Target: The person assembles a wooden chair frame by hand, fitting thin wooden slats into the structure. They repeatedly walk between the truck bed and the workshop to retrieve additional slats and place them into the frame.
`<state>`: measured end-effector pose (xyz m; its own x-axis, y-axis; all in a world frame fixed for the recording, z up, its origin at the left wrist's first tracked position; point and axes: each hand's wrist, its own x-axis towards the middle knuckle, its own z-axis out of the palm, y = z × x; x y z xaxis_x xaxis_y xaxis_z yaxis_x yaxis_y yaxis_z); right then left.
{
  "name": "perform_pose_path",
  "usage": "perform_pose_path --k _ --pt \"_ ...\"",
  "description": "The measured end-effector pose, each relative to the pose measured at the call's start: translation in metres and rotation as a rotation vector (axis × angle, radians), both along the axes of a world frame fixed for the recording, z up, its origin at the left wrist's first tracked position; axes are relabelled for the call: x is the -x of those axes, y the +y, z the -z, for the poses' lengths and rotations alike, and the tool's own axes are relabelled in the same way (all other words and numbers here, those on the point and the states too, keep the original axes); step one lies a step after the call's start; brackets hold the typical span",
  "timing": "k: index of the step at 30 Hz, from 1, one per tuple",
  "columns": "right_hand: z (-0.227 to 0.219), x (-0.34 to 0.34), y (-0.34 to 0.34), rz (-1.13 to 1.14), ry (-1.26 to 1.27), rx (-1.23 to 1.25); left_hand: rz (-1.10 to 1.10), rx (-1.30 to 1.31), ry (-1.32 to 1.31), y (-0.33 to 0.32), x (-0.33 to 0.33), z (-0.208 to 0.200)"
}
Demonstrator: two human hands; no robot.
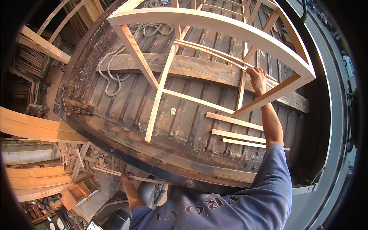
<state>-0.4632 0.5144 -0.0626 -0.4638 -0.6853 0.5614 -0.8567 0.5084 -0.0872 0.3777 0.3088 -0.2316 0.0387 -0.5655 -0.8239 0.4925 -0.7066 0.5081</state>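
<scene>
My right hand (257,79) reaches up under the large wooden frame (207,19) and is closed around the ends of some thin wooden strips (214,53). These strips run leftward between the frame's legs, above a thick weathered plank (184,67). Low on the left, outside the truck bed's edge, my left hand (127,178) is wrapped round a pair of long thin wooden slats (107,171). Part of those slats passes behind my body. Beside my right forearm, three short wooden battens (239,133) lie on the ribbed metal bed (180,115).
A rope (109,74) lies coiled at the bed's left side. Curved orange-brown boards (34,124) and wood scraps (96,157) sit to the left, near a parked motorbike (115,212). A raised metal side wall (326,115) bounds the bed on the right, with a road beyond.
</scene>
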Motion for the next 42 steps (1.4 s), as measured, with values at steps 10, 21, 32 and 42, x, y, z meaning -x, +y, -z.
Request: perform_pose_path --k 10,21,32,42 --pt "0.003 0.006 -0.003 0.075 0.079 -0.021 0.049 0.044 0.035 0.001 0.002 -0.003" --pt "-0.046 0.011 0.030 -0.040 0.048 0.179 -0.137 0.326 0.049 0.017 0.025 -0.088" --pt "-0.174 -0.093 0.106 -0.200 -0.544 0.796 -0.302 0.806 0.120 0.086 0.014 -0.225" --pt "-0.200 -0.387 0.138 -0.810 -0.205 -0.425 -0.212 1.027 0.151 0.221 0.042 -0.217"
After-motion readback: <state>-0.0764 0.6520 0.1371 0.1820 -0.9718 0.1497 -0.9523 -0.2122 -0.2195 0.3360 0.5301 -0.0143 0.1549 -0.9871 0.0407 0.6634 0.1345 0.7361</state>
